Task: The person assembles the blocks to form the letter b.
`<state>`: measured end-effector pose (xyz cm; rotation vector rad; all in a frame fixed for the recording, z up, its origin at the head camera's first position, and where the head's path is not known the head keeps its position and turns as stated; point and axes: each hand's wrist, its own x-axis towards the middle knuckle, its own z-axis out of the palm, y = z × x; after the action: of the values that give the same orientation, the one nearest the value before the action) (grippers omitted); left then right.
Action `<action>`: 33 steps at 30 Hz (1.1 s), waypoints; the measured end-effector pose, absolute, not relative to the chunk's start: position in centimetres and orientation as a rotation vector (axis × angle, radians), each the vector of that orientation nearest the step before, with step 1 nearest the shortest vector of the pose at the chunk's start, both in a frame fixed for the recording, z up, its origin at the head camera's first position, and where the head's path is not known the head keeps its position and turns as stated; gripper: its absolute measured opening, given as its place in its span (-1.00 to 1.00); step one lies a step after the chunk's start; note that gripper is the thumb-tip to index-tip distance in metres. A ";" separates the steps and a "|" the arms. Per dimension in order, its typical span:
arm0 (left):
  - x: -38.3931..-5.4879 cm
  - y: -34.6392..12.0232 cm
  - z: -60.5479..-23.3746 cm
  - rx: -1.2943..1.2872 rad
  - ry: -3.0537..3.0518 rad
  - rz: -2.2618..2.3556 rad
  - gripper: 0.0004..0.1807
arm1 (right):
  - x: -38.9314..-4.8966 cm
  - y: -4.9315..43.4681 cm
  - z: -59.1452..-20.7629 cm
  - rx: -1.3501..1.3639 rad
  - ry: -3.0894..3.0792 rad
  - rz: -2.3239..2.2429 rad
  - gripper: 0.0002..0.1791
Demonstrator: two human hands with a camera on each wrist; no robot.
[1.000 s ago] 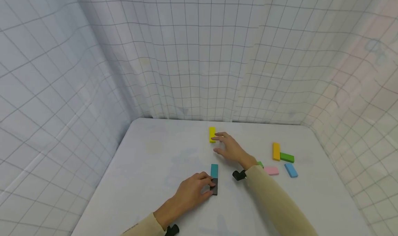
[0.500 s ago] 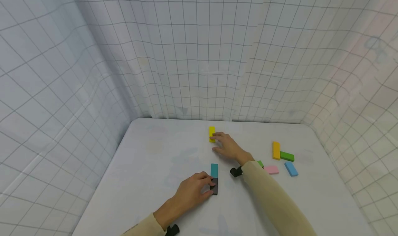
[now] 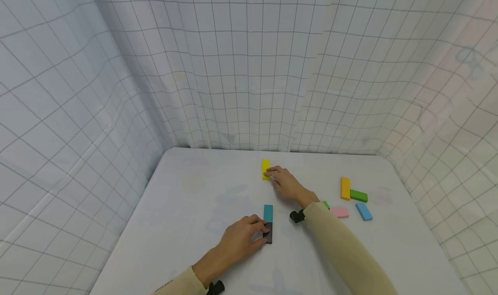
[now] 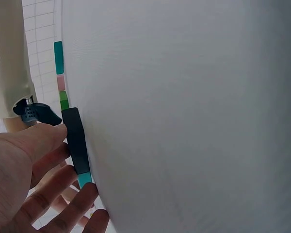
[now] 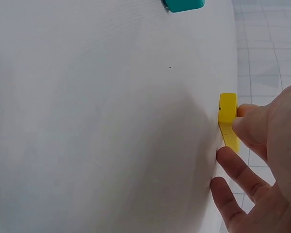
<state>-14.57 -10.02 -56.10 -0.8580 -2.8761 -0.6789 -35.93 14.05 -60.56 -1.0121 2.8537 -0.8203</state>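
In the head view, my left hand (image 3: pixel 239 239) rests at a black block (image 3: pixel 269 237), its thumb at the near end and fingertips over the far part. A teal block (image 3: pixel 268 213) lies end to end with the black one, beyond it. My right hand (image 3: pixel 287 185) reaches to a yellow block (image 3: pixel 266 163) lying farther back, roughly in line with the other two. In the right wrist view, the thumb and a finger pinch the near end of the yellow block (image 5: pixel 227 108), while two other fingers stretch beside it, low over the table.
At the right lie an orange block (image 3: pixel 345 188), a dark green block (image 3: pixel 359 195), a blue block (image 3: pixel 364 211) and a pink block (image 3: pixel 339 212). A light green block (image 3: pixel 326 204) is partly hidden by my right sleeve. Gridded white curtains (image 3: pixel 249 70) surround the white table (image 3: pixel 186 226).
My right hand's fingers have come in onto the yellow block, and its thumb has drawn closer. The yellow block has shifted slightly toward me. The left hand has stayed on the black block.
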 end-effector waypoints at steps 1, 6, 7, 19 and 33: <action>-14.6 -10.0 -56.1 -0.858 -2.876 -0.679 -0.79 | -35.9 14.1 -60.6 -1.012 2.855 -0.820 -0.50; -14.6 -10.0 -56.0 -0.859 -2.877 -0.683 -0.79 | -36.2 14.3 -61.4 -1.015 2.859 -0.844 -0.51; -14.6 -10.0 -56.0 -0.859 -2.878 -0.682 -0.78 | -36.1 14.3 -61.4 -1.022 2.862 -0.848 -0.50; -14.5 -10.0 -55.9 -0.858 -2.873 -0.692 -0.80 | -32.4 13.7 -56.4 -0.932 2.812 -0.790 -0.52; -14.8 -10.2 -56.3 -0.862 -2.864 -0.694 -0.80 | -32.2 14.8 -57.2 -1.056 2.814 -0.972 -0.70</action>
<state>-14.82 -10.17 -56.26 -0.8625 -2.8638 -0.6941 -32.16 14.78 -57.21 -1.0559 2.8142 -0.9720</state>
